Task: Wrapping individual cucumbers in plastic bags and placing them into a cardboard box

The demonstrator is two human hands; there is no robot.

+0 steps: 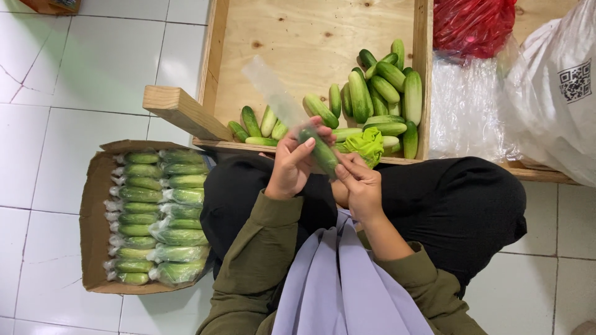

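White tiles below; both hands [292,164] [360,186] half-hide bagged cucumber [323,154].

Surroundings: a wooden tray of loose cucumbers, a box of wrapped ones, bags on a tiled floor.

A shallow plywood tray [310,37] holds a pile of loose cucumbers [382,99] heaped toward its right wall, with a few more strung along its near edge and a crumpled light-green cloth [367,144] beside them. A wooden beam [183,111] juts leftward from the tray's near corner. On the white tiled floor [62,93] to the left sits an open cardboard box [93,217] filled with two columns of plastic-wrapped cucumbers [158,217]. To the right lie a red plastic bag [472,25], clear plastic sheeting [465,111] and a white sack [552,93].
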